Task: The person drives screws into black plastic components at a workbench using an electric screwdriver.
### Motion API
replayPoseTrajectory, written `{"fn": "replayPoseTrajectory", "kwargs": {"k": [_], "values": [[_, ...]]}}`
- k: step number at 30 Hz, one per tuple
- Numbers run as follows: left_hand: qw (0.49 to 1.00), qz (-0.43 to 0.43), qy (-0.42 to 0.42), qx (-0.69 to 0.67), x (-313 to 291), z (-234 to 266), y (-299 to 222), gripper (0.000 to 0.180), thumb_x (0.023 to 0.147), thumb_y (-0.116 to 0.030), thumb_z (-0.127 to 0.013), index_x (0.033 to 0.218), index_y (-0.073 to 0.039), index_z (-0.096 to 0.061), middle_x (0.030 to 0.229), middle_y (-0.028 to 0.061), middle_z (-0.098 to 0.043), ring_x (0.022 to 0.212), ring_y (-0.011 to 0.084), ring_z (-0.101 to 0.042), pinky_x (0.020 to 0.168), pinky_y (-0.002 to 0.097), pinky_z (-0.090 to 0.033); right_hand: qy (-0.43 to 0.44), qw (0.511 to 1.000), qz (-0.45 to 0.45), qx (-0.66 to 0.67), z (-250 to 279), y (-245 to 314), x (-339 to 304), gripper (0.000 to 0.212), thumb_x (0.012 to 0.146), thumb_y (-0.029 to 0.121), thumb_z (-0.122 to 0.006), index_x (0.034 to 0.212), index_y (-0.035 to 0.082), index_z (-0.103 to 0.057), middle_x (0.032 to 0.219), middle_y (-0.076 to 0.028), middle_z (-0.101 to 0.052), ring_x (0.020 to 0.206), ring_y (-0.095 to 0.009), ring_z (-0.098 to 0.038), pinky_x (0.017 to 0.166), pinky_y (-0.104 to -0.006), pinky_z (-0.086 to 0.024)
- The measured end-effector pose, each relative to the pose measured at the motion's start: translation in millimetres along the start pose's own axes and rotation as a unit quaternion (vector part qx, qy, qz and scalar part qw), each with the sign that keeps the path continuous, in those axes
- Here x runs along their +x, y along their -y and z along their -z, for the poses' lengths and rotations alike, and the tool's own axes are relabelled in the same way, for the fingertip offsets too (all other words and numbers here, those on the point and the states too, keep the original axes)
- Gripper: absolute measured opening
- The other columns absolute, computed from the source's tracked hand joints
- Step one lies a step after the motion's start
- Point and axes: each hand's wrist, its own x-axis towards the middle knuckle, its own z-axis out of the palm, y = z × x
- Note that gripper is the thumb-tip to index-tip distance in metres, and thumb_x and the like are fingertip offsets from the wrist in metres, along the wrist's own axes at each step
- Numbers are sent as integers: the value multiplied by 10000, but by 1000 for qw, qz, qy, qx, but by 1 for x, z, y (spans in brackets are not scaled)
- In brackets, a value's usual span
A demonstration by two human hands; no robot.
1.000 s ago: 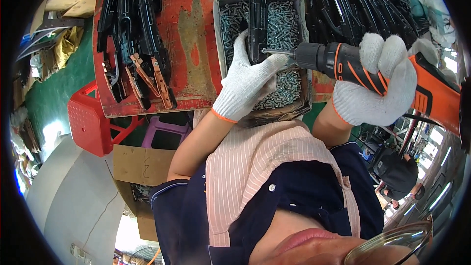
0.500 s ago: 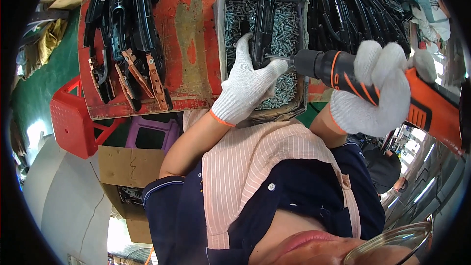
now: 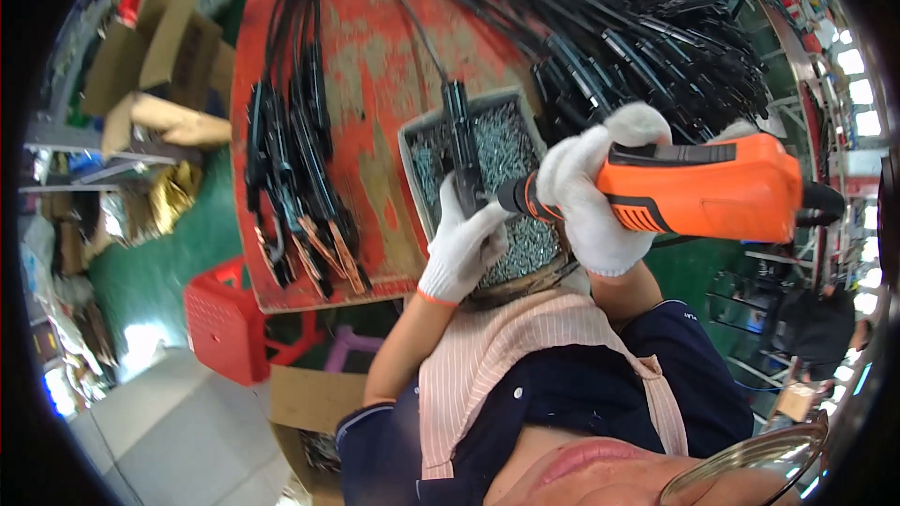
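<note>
My right hand (image 3: 589,197), in a white glove, grips an orange and black electric screwdriver (image 3: 694,189) with its tip pointing left. In its own white glove, my left hand (image 3: 464,248) holds a black clamp-like part (image 3: 461,145) upright against the driver's tip. Both hands work over a grey tray of silver screws (image 3: 427,136) on the worn red table (image 3: 375,66).
Finished black clamps with copper jaws (image 3: 305,187) lie in a row on the table's left. A big heap of black cabled parts (image 3: 637,28) fills the far right. A red plastic stool (image 3: 225,319) and cardboard boxes (image 3: 300,394) stand below the table edge.
The view has tilted, so the table and tray now sit slanted. The screwdriver has swung closer to the camera, and both hands stay on the black part over the tray.
</note>
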Motion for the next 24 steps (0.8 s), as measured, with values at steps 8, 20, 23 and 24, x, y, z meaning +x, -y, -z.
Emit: {"fn": "replayPoseTrajectory", "kwargs": {"k": [8, 20, 23, 24], "values": [[995, -60, 74, 36, -21, -66, -20, 304, 918, -76, -598, 1155, -103, -409, 675, 57, -551, 474, 120, -509, 370, 213, -347, -209, 902, 156, 342, 127, 43, 7, 435, 917, 23, -490, 1322, 121, -362, 674, 5, -390, 609, -77, -370, 541, -210, -354], [976, 65, 196, 66, 78, -195, 28, 602, 859, -125, -712, 1315, -140, -319, 860, 94, -592, 636, 187, -597, 459, 253, -441, -369, 885, 177, 220, 141, 66, -25, 467, 867, -19, -522, 1311, 52, -392, 750, -55, -505, 607, -115, -460, 551, -265, -427], [927, 98, 299, 204, 72, -171, 24, 945, 887, -214, -679, 1488, -83, 37, 1013, 160, -606, 679, 175, -615, 579, 287, -514, -281, 908, 156, 267, 135, 55, -13, 671, 894, -57, -482, 1484, 159, -245, 1311, -87, -497, 663, -92, -457, 538, -249, -420], [925, 45, 305, 221, 53, -162, 14, 828, 907, -223, -650, 1494, -35, -98, 1063, 142, -597, 760, 154, -611, 651, 281, -519, -251, 919, 132, 273, 130, 59, -7, 640, 910, -14, -490, 1479, 157, -252, 1310, -89, -500, 669, -94, -460, 531, -247, -421]]}}
